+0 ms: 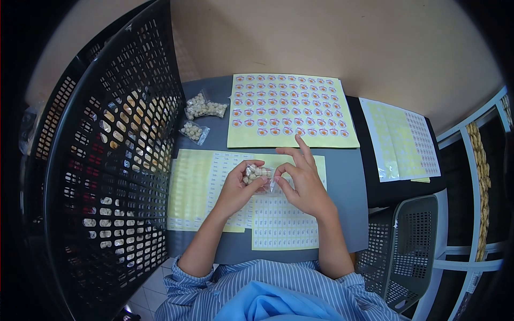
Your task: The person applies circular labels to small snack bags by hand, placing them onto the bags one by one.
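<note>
My left hand (239,188) is wrapped around a small clear plastic bag (258,173) of round, pale pieces, held above the sticker sheets. At the bag's right edge, the thumb and index finger of my right hand (301,182) pinch the clear plastic, while its other fingers stretch up and away. Beneath both hands lie label sheets (286,224) printed with rows of small text. Just beyond them is a stack of sticker sheets (289,109) with round orange-and-pink stickers; a few places in its lowest row at the left are bare.
Filled bags (206,108) and another small bag (194,131) lie at the table's back left. A tall black perforated basket (115,160) borders the left side. On the right are more sticker sheets (401,139), a dark basket (412,246) and a pale metal rack (466,264).
</note>
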`<state>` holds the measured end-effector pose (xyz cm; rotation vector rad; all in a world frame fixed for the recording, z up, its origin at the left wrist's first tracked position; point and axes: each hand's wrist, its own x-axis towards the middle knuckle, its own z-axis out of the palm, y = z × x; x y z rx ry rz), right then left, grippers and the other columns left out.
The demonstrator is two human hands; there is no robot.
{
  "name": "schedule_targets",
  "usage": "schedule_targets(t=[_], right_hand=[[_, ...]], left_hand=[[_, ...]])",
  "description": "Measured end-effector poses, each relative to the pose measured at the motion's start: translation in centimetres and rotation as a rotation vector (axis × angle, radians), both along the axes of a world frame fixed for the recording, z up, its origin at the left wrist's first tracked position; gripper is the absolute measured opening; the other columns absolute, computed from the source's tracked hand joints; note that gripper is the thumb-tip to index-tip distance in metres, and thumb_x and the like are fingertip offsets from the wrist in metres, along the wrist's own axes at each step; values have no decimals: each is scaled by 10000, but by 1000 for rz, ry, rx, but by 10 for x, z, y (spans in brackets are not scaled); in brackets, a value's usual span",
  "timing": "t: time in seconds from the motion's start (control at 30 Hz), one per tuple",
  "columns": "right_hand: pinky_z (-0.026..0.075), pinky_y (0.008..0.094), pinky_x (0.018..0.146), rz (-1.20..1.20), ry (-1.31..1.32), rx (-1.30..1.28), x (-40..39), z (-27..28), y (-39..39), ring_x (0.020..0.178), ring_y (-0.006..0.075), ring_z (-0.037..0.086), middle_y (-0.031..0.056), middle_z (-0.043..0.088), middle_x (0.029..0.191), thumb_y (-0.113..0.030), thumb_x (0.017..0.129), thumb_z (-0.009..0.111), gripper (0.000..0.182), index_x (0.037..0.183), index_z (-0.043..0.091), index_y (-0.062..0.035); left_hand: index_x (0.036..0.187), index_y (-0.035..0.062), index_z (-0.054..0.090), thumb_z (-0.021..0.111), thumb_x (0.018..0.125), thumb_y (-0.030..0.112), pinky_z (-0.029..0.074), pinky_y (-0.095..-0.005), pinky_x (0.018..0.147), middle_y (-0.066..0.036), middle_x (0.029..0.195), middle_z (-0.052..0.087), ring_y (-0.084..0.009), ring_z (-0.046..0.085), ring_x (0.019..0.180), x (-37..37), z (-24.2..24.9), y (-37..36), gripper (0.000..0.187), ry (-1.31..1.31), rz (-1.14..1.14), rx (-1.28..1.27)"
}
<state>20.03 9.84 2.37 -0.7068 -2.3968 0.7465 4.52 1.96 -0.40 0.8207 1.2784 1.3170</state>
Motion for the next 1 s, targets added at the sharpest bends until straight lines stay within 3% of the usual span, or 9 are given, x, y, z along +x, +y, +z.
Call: schedule_targets(t=[0.33,0.6,0.7,0.8,0.87,0.9,0.97,1.0], right_hand=[[158,518,1038,-28,-52,52,-2,1,-3,1287,363,187,129,451,1183,-81,749,581,58,733,578,-26],[178,512,1032,-41,35,54,-5,0,-2,1273,354,226,117,471,1158,-96,712,629,68,720,577,-51],[218,491,1021,-50,76,36,-6,-4,-3,1260,355,255,115,486,1139,-80,684,654,87,710,576,-51],[304,438,982,-96,158,-61,-7,-4,-5,1202,348,350,127,483,1143,-41,660,660,129,757,575,-47],[411,369,885,-147,268,-311,-8,-2,-4,1058,282,509,139,517,1102,-17,671,659,313,962,541,-31],[411,369,885,-146,268,-310,-9,-1,-5,1058,282,509,139,517,1102,-17,671,659,313,962,541,-31],[467,313,777,-155,320,-679,-9,-2,-7,862,195,598,132,572,999,-16,702,655,520,1163,413,-15],[467,313,777,-155,321,-678,-9,-4,-6,862,195,598,132,572,999,-16,702,655,520,1163,413,-15]], left_hand=[[1097,-15,467,579,814,58,515,-233,672,-78,918,573,-112,596,786,0,-3,0,313,18,-6,20],[1060,14,474,704,698,41,485,-218,707,-53,916,565,-92,572,815,2,-4,0,430,7,24,85],[1046,19,469,698,701,30,486,-217,704,-43,906,563,-87,566,812,4,-9,0,414,19,45,98],[1047,19,466,694,704,29,486,-216,702,-44,911,562,-86,566,808,7,-6,1,412,25,80,130],[1048,20,465,690,705,25,489,-222,710,-45,914,560,-90,568,818,7,-4,0,410,34,79,141],[1049,20,464,686,707,21,493,-228,718,-47,918,559,-95,569,827,7,-4,-1,408,44,80,150],[1051,21,463,683,705,17,495,-235,732,-48,922,556,-101,570,837,7,-4,-1,410,51,73,159],[1053,22,462,681,704,13,497,-241,745,-48,927,554,-107,572,847,6,-3,-1,412,56,64,167]])
